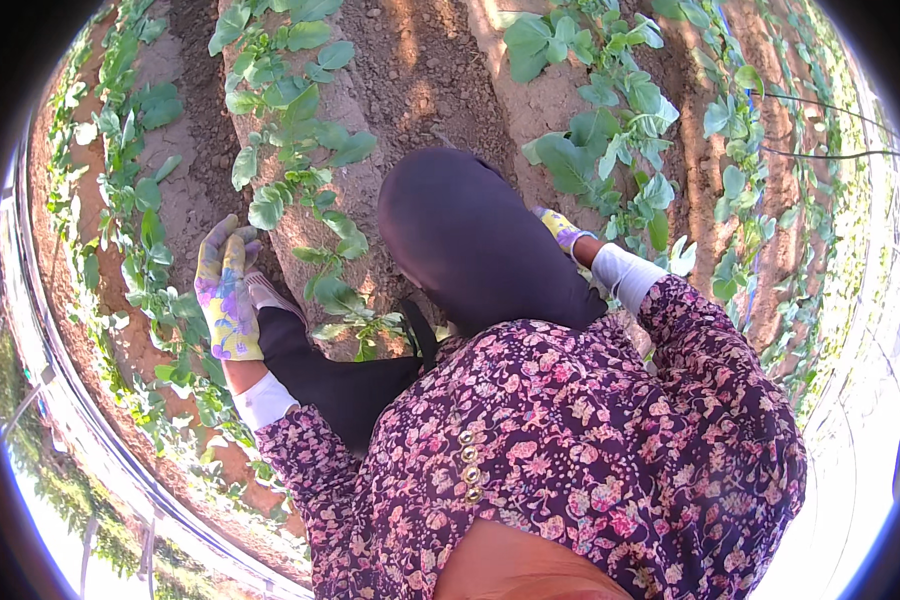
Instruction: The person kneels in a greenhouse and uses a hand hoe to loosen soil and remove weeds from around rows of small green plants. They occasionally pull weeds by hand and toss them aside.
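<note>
My left hand (227,300) wears a yellow glove with purple flowers. It hovers beside my foot (270,292), fingers stretched out and nothing visible in them. My right hand (559,227), in a matching glove, sits beyond my bent dark-clad knee (465,232), near a leafy crop row (592,150). The knee hides part of that hand, so its grip cannot be made out. Between my foot and knee grows another row of broad-leaved green plants (292,180).
Bare soil furrows (420,82) separate the raised planted beds. More green rows (120,150) run along the left. On the right, a blue line (754,247) follows a bed, and thin dark wires (832,154) cross above the plants. A pale structure edge (97,442) curves around the lower left.
</note>
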